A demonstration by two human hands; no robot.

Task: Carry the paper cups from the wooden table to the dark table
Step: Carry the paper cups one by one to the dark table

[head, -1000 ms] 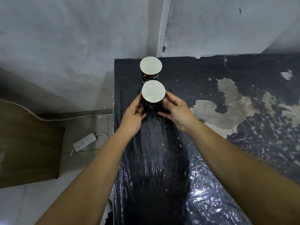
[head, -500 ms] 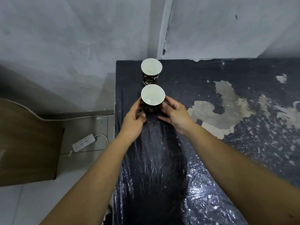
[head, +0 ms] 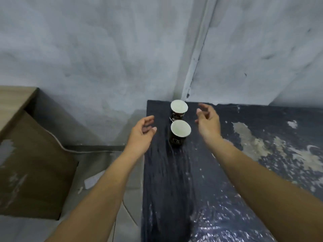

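Both hands hang spread and empty, the left hand [head: 142, 131] just left of the near paper cup [head: 180, 134], the right hand [head: 208, 124] just right of it, neither touching. That cup stands upright on the dark bench [head: 227, 172], close in front of the far paper cup [head: 178, 110] at the wall. Two cups look delivered; whether more wait on the wooden bench [head: 15, 100] cannot be told.

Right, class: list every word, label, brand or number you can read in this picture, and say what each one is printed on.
Nothing can be read for certain.
Near paper cup: a pale printed mark on its dark side, too blurred to read.
Far paper cup: pale lettering on its dark side, too blurred and small to read.
Dark table, wall and the brown cabinet: no text visible.
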